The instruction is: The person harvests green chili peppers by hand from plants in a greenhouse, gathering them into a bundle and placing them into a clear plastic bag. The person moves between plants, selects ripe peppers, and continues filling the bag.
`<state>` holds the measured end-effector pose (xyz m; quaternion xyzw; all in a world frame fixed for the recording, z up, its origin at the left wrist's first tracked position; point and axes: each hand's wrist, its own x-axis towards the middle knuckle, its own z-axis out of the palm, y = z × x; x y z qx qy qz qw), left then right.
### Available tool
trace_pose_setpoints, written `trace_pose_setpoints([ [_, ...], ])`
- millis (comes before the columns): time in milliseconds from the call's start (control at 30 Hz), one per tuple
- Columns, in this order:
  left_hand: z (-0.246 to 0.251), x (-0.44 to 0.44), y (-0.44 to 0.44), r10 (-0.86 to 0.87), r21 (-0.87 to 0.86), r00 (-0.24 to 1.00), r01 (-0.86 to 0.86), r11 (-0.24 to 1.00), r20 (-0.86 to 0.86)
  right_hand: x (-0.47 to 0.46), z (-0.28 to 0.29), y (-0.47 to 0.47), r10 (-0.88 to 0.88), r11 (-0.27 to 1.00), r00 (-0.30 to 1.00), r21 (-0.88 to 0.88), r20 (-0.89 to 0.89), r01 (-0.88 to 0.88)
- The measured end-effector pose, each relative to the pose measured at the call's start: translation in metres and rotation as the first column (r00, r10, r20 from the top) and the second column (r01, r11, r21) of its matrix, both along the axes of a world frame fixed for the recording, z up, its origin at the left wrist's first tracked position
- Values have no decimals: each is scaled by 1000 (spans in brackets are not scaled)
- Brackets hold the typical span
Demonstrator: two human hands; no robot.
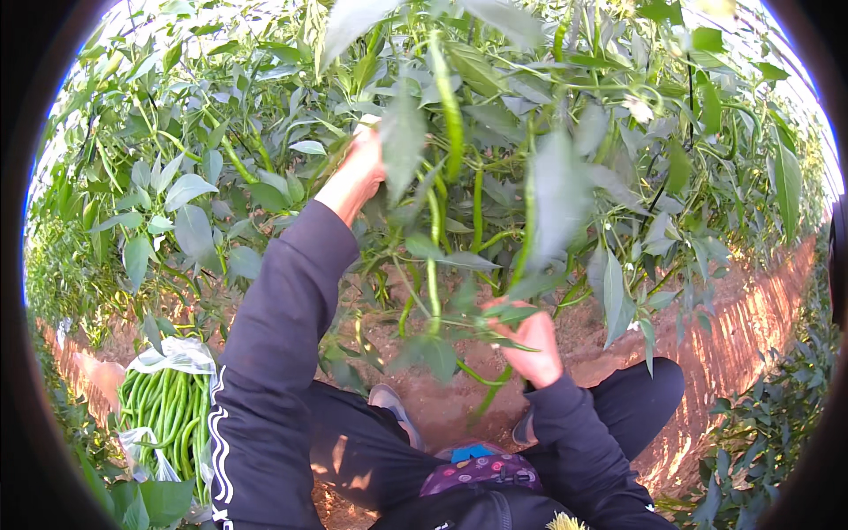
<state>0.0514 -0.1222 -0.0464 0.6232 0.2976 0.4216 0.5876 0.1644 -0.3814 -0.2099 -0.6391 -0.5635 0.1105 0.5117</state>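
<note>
My left hand (363,165) reaches up into the pepper plants; a blurred leaf covers part of its fingers, so its grip is hidden. Close to it hangs a long green chili pepper (450,112), with another slender pepper (434,225) lower down. My right hand (535,348) is low among the plants, fingers curled beside a leafy pepper branch (513,315) that partly covers them. Just below that hand, a curved green pepper (478,376) and a blurred one (491,399) show; whether the hand holds them is unclear. More peppers (477,211) hang between both hands.
At the left, a clear plastic bag (175,351) stands open, filled with picked green chili peppers (169,411). Bare reddish soil (457,411) lies between my shoes (395,407). A patterned purple pouch (490,472) rests at my waist. Low plants (748,437) grow behind at right.
</note>
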Motion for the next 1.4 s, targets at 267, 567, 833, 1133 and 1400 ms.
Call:
trace_pose_setpoints([
  [267,-16,-5,26,115,377,976,-37,926,-185,79,16,59,94,877,779,422,-619,229],
  [567,-7,-16,20,74,329,946,36,944,-316,101,29,87,317,821,662,546,-679,168],
  [833,-7,-11,22,156,262,945,-79,962,-287,100,75,35,225,893,827,449,-514,36],
  [1133,-4,-10,9,81,300,992,-47,953,-100,82,62,31,-100,992,985,59,-144,109],
  [1400,-15,-14,16,115,357,975,-40,933,-191,83,72,41,-117,988,986,84,-118,127],
])
